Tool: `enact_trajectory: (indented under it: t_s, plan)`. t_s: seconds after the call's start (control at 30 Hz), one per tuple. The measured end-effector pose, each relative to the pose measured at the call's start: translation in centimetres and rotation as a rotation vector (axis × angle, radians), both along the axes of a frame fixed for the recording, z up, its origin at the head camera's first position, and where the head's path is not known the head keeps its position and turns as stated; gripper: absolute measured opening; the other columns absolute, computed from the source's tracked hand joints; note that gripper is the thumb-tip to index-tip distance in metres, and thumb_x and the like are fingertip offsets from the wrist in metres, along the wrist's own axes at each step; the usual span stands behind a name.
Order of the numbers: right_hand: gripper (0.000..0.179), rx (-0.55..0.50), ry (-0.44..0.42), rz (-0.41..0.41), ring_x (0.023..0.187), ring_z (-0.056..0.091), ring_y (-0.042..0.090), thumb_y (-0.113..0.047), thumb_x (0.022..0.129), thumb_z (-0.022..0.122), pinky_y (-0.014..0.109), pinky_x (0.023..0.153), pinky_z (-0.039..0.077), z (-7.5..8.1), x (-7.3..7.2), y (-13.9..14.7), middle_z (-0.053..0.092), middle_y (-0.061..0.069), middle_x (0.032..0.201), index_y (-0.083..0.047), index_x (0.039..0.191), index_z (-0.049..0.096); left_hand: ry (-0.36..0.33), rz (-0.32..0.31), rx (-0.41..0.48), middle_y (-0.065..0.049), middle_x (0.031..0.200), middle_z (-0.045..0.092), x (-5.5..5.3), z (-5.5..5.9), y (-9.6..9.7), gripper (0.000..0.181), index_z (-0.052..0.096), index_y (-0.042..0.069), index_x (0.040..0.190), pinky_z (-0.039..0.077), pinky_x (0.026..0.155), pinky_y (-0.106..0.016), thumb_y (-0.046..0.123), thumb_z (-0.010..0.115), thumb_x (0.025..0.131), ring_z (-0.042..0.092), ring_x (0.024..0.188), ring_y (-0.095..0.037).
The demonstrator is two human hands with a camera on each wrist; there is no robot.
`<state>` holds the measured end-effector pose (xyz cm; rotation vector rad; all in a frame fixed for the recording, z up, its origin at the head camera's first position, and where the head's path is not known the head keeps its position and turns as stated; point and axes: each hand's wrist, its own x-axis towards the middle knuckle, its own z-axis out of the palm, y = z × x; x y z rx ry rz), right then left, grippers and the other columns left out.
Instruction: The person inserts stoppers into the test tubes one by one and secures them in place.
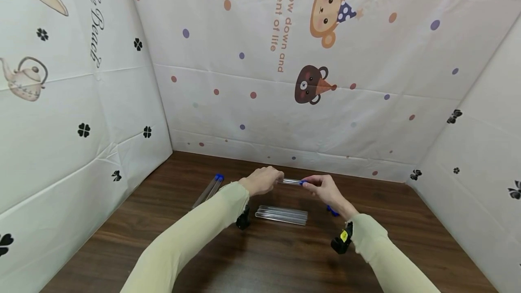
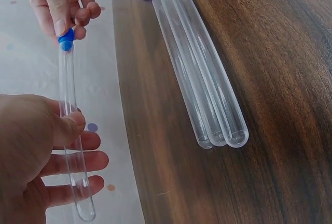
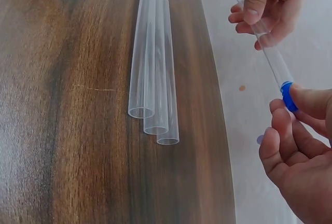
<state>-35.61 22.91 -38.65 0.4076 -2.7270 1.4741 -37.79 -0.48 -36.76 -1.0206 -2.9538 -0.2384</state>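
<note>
Beyond and on both sides of the trio of uncapped test tubes [image 1: 281, 215], your largest surroundings are white printed cloth walls [image 1: 260, 112], bearing bears, clovers and colored dots. Beneath the trio is your dark wood-grain tabletop [image 1: 281, 261]. Your pale cream sleeves [image 1: 191, 234] come in from the near side, one to the left of the trio and one to the right.

Your left hand [image 1: 262, 180] is just beyond the trio's left end, its thumb and fingers grasping the held test tube [image 1: 291, 181] along its length. Your right hand [image 1: 325, 190] is beyond the trio's right end, thumb and forefinger pinching the blue cap [image 3: 289, 96] at that tube's mouth, the other fingers curled; you cannot tell from here whether the cap is fully seated. The held tube lies crosswise beyond the trio, rounded end toward the left.

The trio itself lies side by side, rounded ends left, open mouths right. Farther left of it, two blue-capped test tubes [image 1: 207, 191] lie together on the table, partly hidden by your left sleeve. A black wrist camera [image 1: 243, 218] sits just left of the trio, its counterpart [image 1: 341, 243] to the right and nearer you. Smallest, right of the trio, are loose blue caps [image 1: 332, 211], partly hidden by your right wrist.
</note>
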Motion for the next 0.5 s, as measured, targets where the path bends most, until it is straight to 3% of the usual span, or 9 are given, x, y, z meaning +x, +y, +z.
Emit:
enact_trajectory:
  t_s: [0.1,0.33,0.5]
  plan:
    - [0.024,0.005,0.014,0.0,0.071,0.059,0.022,-0.016,0.093,0.063,0.033,0.06,0.052,0.06,0.04,-0.04,0.066,0.003,0.084,0.0,0.11,0.069,0.006,-0.004,-0.001,-0.001,0.117,0.068,0.0,0.05,-0.02,0.034,0.062,0.014,0.122,0.055,0.082,-0.029,-0.002,0.058,0.092,0.067,0.101,-0.014]
    - [0.027,-0.001,0.011,-0.023,0.078,0.06,0.008,-0.018,0.094,0.063,0.026,0.067,0.054,0.04,-0.02,-0.03,0.069,0.021,0.107,-0.001,0.114,0.068,-0.005,-0.013,0.003,-0.002,0.118,0.068,0.0,0.15,-0.03,0.036,0.061,0.013,0.124,0.055,0.083,-0.028,-0.002,0.058,0.092,0.066,0.103,-0.014]
    - [0.03,-0.016,0.007,-0.025,0.079,0.06,0.008,-0.018,0.094,0.063,0.024,0.067,0.053,0.08,-0.04,0.02,0.067,0.023,0.107,0.0,0.118,0.065,-0.042,-0.015,0.004,-0.003,0.123,0.065,0.06,0.11,-0.11,0.036,0.059,0.013,0.125,0.054,0.086,-0.029,-0.002,0.056,0.093,0.065,0.107,-0.015]
